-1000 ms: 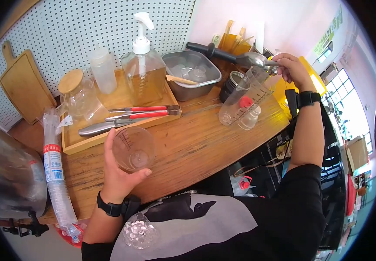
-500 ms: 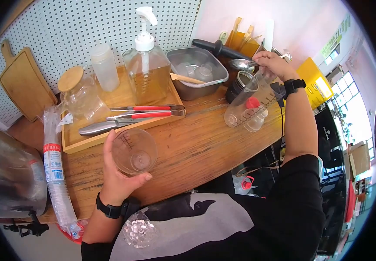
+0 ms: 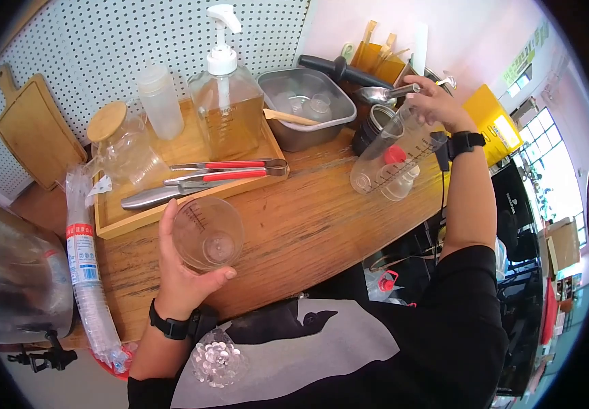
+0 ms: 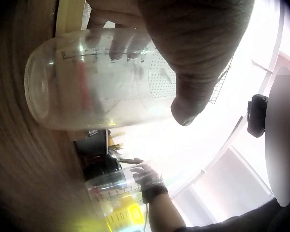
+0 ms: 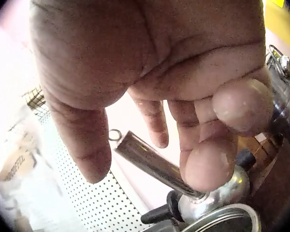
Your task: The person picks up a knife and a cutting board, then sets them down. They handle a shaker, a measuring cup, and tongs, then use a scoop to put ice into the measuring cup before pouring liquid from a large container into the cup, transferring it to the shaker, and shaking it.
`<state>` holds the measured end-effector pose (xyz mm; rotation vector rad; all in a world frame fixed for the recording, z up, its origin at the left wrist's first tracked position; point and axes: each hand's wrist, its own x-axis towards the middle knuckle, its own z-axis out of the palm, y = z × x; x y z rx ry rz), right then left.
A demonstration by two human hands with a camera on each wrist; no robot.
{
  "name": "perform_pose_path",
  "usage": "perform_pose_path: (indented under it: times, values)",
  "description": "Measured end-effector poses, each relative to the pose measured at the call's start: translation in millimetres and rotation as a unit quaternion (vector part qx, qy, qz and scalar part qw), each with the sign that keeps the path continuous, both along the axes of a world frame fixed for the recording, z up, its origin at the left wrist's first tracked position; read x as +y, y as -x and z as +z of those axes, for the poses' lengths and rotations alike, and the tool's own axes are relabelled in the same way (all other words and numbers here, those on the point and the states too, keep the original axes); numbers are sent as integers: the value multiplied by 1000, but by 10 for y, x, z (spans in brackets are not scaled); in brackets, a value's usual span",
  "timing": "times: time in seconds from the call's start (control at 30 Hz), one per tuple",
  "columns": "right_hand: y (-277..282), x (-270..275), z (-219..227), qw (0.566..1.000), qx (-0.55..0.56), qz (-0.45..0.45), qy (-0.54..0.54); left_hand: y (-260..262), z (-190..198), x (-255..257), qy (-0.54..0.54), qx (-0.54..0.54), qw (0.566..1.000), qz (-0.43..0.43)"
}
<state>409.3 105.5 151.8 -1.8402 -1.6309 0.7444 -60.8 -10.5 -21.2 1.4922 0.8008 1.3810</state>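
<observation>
My left hand [image 3: 184,273] grips a clear graduated measuring cup [image 3: 207,233] just above the wooden counter [image 3: 308,225]; the left wrist view shows the cup [image 4: 101,82] empty under my thumb [image 4: 193,63]. My right hand [image 3: 431,102] hovers at the back right over a metal spoon [image 3: 386,93] that lies across a dark jar [image 3: 373,126]. In the right wrist view my right hand [image 5: 154,111] has its fingers loosely over the spoon's handle [image 5: 159,166], with the thumb clear of it. A tall clear graduated beaker [image 3: 390,153] leans just below that hand.
A wooden tray [image 3: 114,221] carries a pump bottle [image 3: 226,109], a squeeze bottle [image 3: 160,102], a lidded glass jar [image 3: 121,146] and red-handled tongs [image 3: 230,170]. A steel pan [image 3: 305,102] stands behind. A sleeve of plastic cups [image 3: 86,266] lies at the left; the counter's edge runs near my body.
My right hand brought the spoon down from above the tall beaker onto the dark jar and loosened its hold. The left hand and its cup have stayed put.
</observation>
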Motion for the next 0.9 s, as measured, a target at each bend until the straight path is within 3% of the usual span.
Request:
perform_pose_path:
  times: [0.1,0.2,0.27,0.3,0.33,0.4,0.47,0.53,0.6,0.77,0.87,0.9]
  values:
    - [-201,-174,-37,996,4,-2,-86,4,-3,-1,10,-4,1000,0]
    - [-186,-548,-79,979,-4,-93,-180,24,-11,15,3,11,1000,8]
    - [-56,-837,-106,949,62,-127,-281,46,9,21,-32,56,998,12]
    - [-283,-937,-180,941,-9,-106,-322,49,16,18,-22,64,997,30]
    - [21,-1121,-153,916,68,-186,-350,34,23,22,-27,61,997,26]
    - [61,-1411,-205,907,134,-134,-376,61,21,-12,-32,65,997,25]
    - [168,-1670,-271,925,141,-7,-354,2,20,-2,0,-1,1000,13]
    - [366,-1832,-277,935,104,86,-327,-10,-39,24,-21,1,1000,9]
    - [530,-1850,-257,932,145,120,-311,-9,-54,28,-43,1,999,3]
    - [504,-1772,-480,937,200,63,-280,-54,24,-2,2,-16,1000,13]
    - [502,-1730,-782,952,205,-16,-228,-14,-15,-3,-4,0,1000,22]
    - [571,-1717,-902,952,224,5,-207,3,-8,-1,-16,11,1000,21]
